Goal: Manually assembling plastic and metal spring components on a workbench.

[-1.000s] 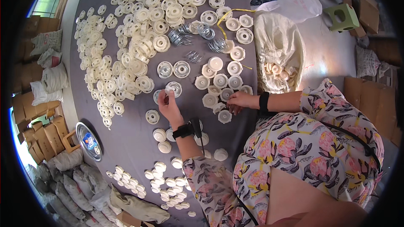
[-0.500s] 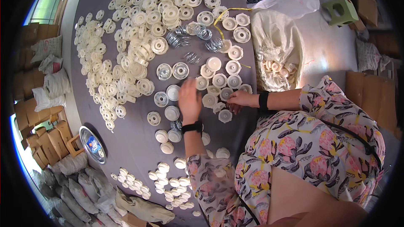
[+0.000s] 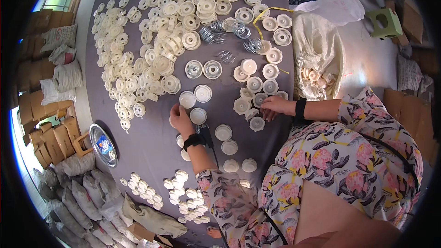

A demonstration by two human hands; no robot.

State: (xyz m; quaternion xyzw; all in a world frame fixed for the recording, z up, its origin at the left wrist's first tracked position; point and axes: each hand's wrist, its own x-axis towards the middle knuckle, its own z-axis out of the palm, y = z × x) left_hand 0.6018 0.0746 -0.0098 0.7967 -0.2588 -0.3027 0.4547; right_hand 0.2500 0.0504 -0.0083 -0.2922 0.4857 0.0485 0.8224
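My left hand (image 3: pixel 182 120) is curled palm down over a white plastic ring, with only a sliver of its rim showing past my fingers. Right beside it are a white round cap (image 3: pixel 187 99) and another capped part (image 3: pixel 198 115). My right hand (image 3: pixel 275 105) has its fingers bent together at the edge of a white scalloped cap (image 3: pixel 260 99), within a cluster of similar caps; its fingertips are partly hidden. Two open rings (image 3: pixel 212 70) lie farther off, the left one with a metal spring inside. Several loose coil springs (image 3: pixel 211 35) rest beyond them.
White plastic rings (image 3: pixel 161 41) are heaped over the far left of the grey table. Stacked capped parts (image 3: pixel 146 190) stand at the near left, by a round metal tray (image 3: pixel 103 144). On the right is a woven sack (image 3: pixel 317 46). A dark corded object (image 3: pixel 207 136) lies by my left wrist.
A white cap now covers the ring that held a spring in front of my left hand. My left hand has moved left over the neighbouring ring. My right hand stays at the caps; the view has shifted.
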